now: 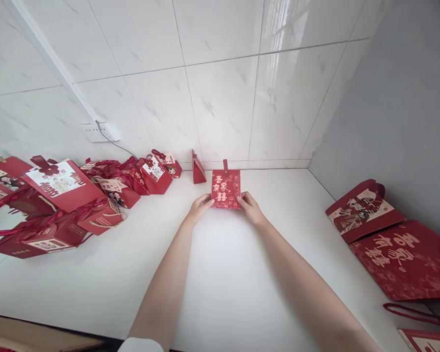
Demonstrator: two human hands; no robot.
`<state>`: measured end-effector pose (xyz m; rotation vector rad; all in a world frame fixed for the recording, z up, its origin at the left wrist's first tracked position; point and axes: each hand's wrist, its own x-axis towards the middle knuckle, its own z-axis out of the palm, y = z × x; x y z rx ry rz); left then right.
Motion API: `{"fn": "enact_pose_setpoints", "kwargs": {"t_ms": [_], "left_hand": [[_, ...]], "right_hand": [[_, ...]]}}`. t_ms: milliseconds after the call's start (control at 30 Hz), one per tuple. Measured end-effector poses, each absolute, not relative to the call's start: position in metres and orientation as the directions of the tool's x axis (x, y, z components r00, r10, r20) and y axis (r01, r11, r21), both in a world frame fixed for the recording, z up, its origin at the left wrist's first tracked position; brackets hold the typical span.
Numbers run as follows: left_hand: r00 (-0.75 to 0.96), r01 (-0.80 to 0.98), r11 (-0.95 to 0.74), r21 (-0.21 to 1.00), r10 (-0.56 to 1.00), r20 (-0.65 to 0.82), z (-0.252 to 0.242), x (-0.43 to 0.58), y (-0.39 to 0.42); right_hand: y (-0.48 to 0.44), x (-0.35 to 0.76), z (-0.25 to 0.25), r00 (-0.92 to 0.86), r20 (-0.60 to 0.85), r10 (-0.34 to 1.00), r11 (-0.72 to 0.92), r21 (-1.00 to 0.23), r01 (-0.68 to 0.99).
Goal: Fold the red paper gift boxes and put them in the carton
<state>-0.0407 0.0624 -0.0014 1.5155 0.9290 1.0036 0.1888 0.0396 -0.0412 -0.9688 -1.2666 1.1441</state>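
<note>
A red gift box (226, 188) with pale lettering and a strap at its top stands near the back of the white table. My left hand (201, 207) grips its lower left edge, thumb on the front. On the lower right edge, my right hand (251, 207) holds it the same way, with the fingers mostly hidden behind. Just left of it, a narrow red box (198, 169) stands by the wall, touched by neither hand.
Several red gift boxes (64, 186) with ribbons are piled on the table (220, 293) at the left. More red packages (407, 259) lie along the right wall. A socket (100, 132) with a cable is on the tiled wall. Brown cardboard (33, 335) shows at the lower left.
</note>
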Motion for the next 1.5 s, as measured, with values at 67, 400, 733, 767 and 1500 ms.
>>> {"fn": "enact_pose_setpoints", "kwargs": {"t_ms": [67, 400, 733, 767, 1500], "left_hand": [[0.305, 0.027, -0.131, 0.991, 0.945, 0.117, -0.001, -0.041, 0.062], [0.405, -0.039, -0.013, 0.999, 0.914, 0.028, 0.000, -0.052, 0.066], [0.361, -0.034, -0.004, 0.999, 0.932, 0.016, -0.005, -0.050, 0.066], [0.358, -0.035, -0.007, 0.999, 0.934, 0.019, -0.005, -0.050, 0.066], [0.389, 0.039, -0.081, 0.996, 0.919, 0.060, 0.000, -0.046, 0.063]], "right_hand": [[0.036, 0.189, -0.037, -0.137, 0.221, 0.966, 0.200, -0.968, -0.149], [0.028, 0.187, -0.027, -0.218, 0.202, 0.955, 0.178, -0.976, -0.124], [0.031, 0.186, -0.029, -0.168, 0.162, 0.972, 0.172, -0.984, 0.045], [0.031, 0.186, -0.029, -0.169, 0.164, 0.972, 0.174, -0.984, 0.047], [0.040, 0.187, -0.036, -0.015, 0.126, 0.992, 0.123, -0.981, -0.147]]}}
